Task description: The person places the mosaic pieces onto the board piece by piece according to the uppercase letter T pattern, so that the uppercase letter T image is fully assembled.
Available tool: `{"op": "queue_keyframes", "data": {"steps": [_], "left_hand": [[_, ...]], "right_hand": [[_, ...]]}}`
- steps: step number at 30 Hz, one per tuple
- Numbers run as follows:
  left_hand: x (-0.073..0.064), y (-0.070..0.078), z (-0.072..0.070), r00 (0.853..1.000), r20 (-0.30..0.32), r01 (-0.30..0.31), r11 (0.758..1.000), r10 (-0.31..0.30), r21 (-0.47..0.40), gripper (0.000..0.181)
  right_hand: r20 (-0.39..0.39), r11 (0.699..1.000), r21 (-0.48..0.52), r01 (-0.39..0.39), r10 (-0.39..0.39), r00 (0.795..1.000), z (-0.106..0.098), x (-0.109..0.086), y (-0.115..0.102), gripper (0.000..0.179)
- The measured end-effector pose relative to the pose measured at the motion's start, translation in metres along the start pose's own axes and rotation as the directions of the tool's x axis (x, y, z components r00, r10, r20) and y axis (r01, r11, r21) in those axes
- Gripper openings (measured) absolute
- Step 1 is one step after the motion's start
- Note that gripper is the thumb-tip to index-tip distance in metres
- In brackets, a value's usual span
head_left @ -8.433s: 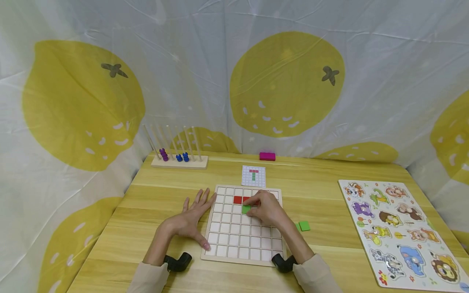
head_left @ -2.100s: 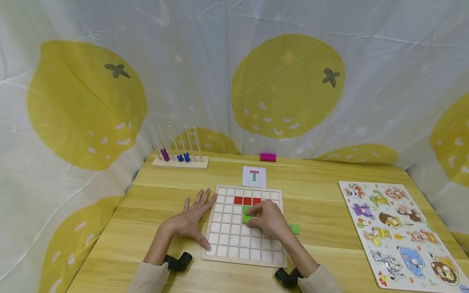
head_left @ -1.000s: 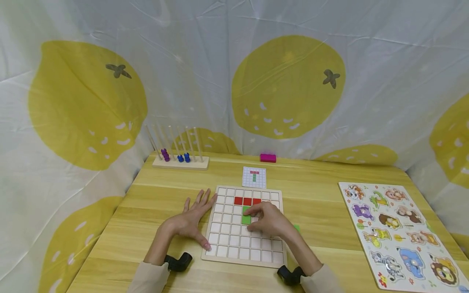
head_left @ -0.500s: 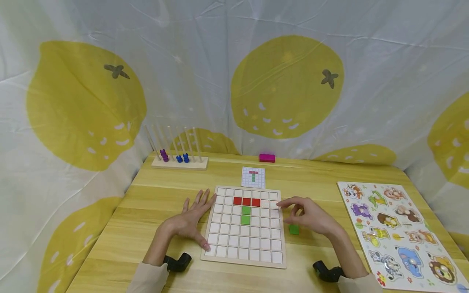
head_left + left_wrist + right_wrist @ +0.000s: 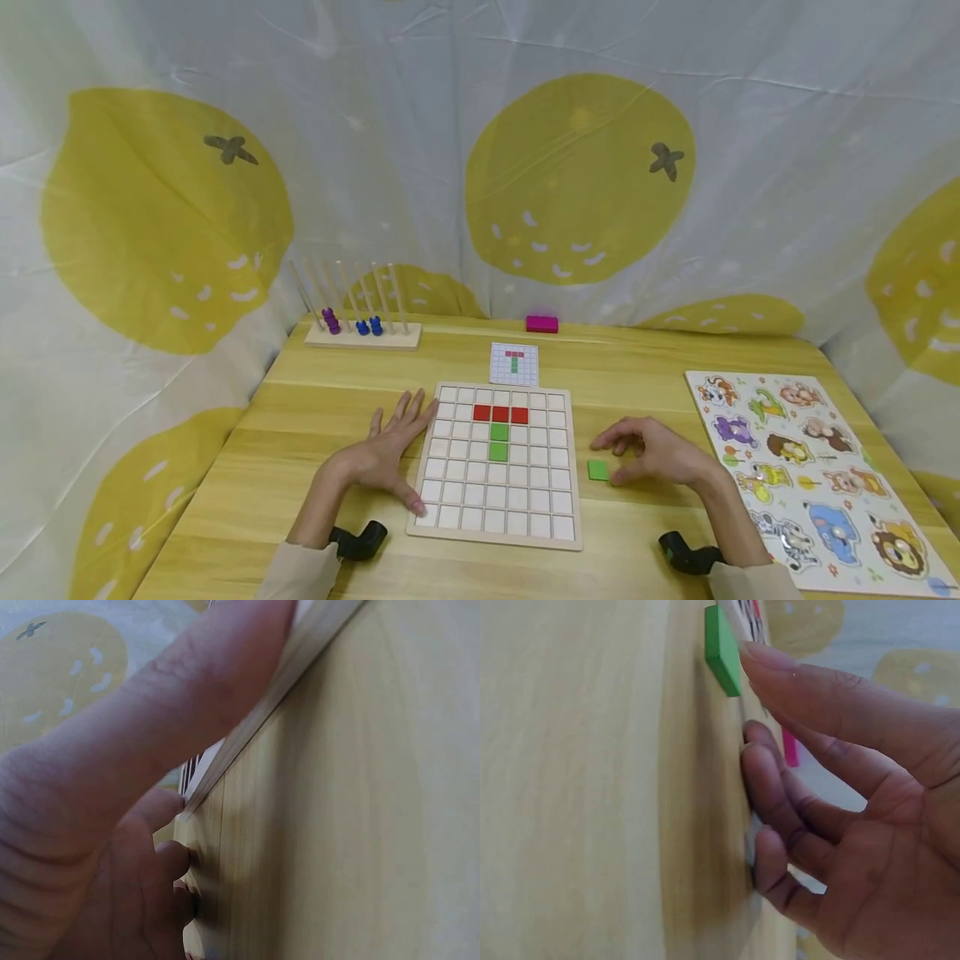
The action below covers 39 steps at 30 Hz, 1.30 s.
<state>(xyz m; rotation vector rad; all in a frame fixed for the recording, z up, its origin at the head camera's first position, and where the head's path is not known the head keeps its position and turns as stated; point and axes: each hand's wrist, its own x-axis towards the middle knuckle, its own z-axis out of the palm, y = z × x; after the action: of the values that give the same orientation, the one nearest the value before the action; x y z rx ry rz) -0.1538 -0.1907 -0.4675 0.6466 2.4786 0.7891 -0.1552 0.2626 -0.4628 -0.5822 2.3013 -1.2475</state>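
Observation:
A wooden grid board [image 5: 465, 537] lies on the table with three red tiles [image 5: 500, 413] in a row and two green tiles [image 5: 498, 442] below the middle one. My left hand [image 5: 378, 458] rests with spread fingers along the board's left edge, its thumb on the lower left corner. To the right of the board a loose green tile [image 5: 597, 470] lies on the table. My right hand [image 5: 654, 454] is beside that tile, fingers loosely bent, holding nothing. In the right wrist view the thumb tip overlaps the edge of the green tile [image 5: 721, 652].
Behind the board lies a pattern card [image 5: 514, 364] with a red and green T. A peg stand [image 5: 363, 337] with purple and blue beads is at back left, a magenta block [image 5: 542, 324] at the back. An animal puzzle board [image 5: 817, 483] occupies the right side.
My right hand has left the grid board and moved right to the loose green tile. The second green tile now lies in the column under the red row. My left hand stays put.

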Motion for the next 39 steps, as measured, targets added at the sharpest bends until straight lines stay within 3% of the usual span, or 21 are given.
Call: {"op": "queue_keyframes", "data": {"steps": [39], "left_hand": [[0.0, 0.0, 0.0, 1.0, -0.004, 0.009, 1.0, -0.009, 0.012, 0.15]], "right_hand": [[-0.008, 0.999, -0.024, 0.046, -0.046, 0.999, 0.01, 0.001, 0.002, 0.036]]}}
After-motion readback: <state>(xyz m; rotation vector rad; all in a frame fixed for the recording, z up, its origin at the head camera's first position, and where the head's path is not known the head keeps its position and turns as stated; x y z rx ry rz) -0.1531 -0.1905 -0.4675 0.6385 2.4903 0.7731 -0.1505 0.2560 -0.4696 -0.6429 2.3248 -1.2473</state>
